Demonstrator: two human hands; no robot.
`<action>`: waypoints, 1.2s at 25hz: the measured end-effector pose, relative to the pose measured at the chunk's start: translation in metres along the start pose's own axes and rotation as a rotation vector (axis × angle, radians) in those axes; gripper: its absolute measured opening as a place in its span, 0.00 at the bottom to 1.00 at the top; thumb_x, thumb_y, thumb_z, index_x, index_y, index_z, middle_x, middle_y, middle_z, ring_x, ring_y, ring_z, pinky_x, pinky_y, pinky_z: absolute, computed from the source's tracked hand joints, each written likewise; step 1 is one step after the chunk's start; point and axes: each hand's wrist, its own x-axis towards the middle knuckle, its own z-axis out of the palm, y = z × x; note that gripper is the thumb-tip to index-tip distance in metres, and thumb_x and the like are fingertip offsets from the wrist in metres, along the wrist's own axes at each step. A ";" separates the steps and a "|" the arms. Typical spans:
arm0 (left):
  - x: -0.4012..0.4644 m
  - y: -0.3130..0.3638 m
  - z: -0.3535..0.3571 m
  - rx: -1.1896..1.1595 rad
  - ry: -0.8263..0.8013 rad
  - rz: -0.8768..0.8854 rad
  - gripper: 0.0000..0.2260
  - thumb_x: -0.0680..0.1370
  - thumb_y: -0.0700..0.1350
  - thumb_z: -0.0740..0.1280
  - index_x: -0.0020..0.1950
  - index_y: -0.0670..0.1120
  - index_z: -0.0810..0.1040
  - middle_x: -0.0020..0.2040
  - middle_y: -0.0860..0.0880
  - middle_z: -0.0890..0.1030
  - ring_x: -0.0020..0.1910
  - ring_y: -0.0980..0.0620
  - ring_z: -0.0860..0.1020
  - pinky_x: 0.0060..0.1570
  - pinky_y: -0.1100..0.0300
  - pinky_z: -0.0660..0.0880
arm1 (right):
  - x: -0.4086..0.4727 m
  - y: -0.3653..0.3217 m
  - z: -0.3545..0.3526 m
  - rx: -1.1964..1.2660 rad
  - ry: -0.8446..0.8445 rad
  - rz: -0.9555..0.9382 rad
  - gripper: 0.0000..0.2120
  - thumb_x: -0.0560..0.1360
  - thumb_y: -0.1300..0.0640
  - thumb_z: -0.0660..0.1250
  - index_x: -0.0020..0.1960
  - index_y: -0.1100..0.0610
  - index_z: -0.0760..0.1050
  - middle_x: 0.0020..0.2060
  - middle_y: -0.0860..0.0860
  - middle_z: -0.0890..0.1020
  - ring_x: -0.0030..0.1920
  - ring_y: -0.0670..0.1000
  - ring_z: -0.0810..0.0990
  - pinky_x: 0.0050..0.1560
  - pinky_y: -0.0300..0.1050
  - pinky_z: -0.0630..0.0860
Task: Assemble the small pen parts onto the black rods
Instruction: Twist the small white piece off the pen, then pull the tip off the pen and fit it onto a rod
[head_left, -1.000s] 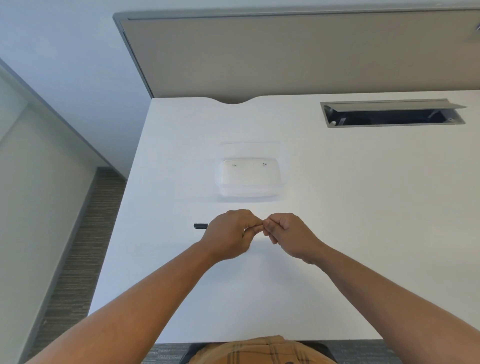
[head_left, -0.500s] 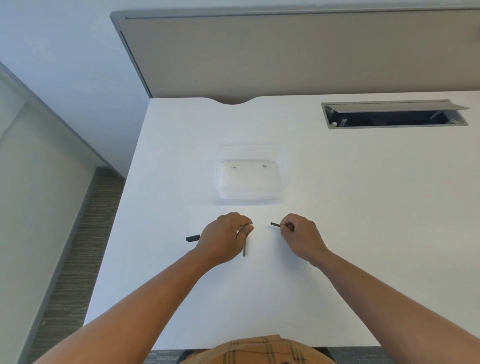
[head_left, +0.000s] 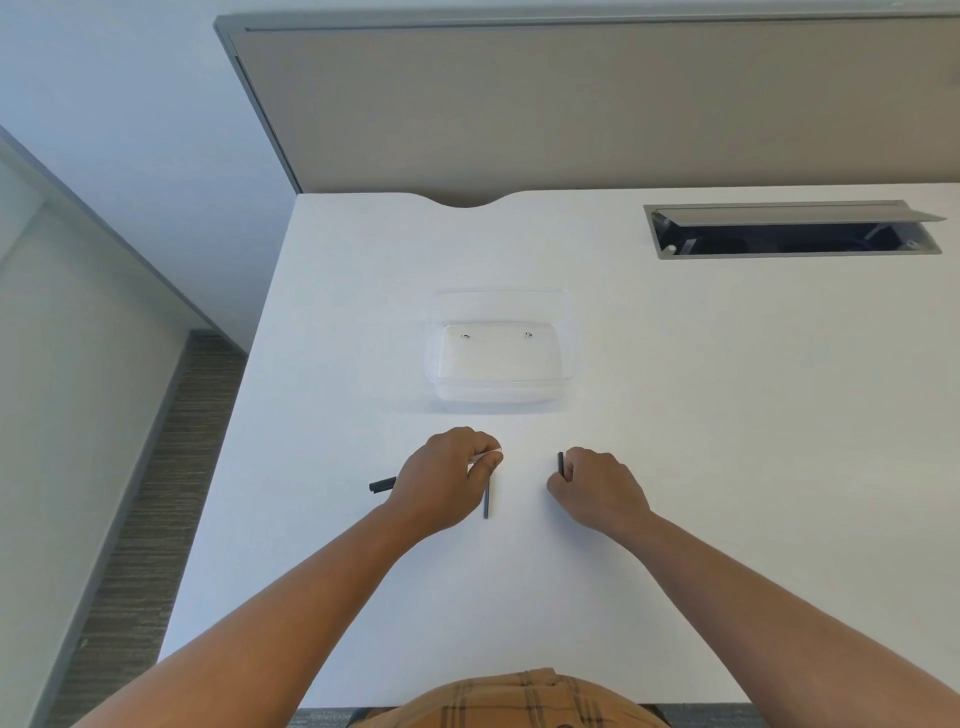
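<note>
White desk (head_left: 727, 415) against a grey partition (head_left: 571, 104), striped carpet (head_left: 140, 519).

Three black rods (head_left: 486, 501) (head_left: 560, 462) (head_left: 382, 485), one clear plastic tray (head_left: 498, 395), two tiny dark parts (head_left: 466, 336) (head_left: 528, 335) inside.

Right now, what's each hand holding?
Left hand: closed on a black rod that points toward the person.
Right hand: closed on a short black rod.
</note>
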 end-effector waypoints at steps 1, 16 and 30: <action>0.001 -0.001 0.000 -0.007 -0.001 -0.001 0.08 0.82 0.53 0.63 0.53 0.56 0.81 0.50 0.60 0.80 0.48 0.59 0.76 0.45 0.59 0.72 | 0.000 0.000 0.000 -0.001 -0.003 0.001 0.10 0.71 0.49 0.60 0.35 0.52 0.64 0.30 0.48 0.74 0.30 0.51 0.69 0.30 0.45 0.63; 0.004 0.004 -0.007 -0.337 0.003 -0.200 0.07 0.81 0.51 0.67 0.49 0.52 0.84 0.42 0.61 0.82 0.32 0.67 0.74 0.36 0.68 0.69 | 0.000 0.006 -0.001 0.180 0.006 0.041 0.13 0.67 0.43 0.64 0.38 0.51 0.66 0.32 0.47 0.76 0.32 0.51 0.73 0.33 0.46 0.69; 0.005 0.034 -0.009 -1.494 -0.045 -0.734 0.10 0.83 0.35 0.61 0.61 0.41 0.78 0.37 0.40 0.81 0.33 0.45 0.80 0.35 0.55 0.80 | -0.036 -0.036 0.010 0.344 0.129 -0.642 0.28 0.71 0.42 0.75 0.67 0.38 0.68 0.47 0.40 0.79 0.41 0.46 0.76 0.43 0.38 0.75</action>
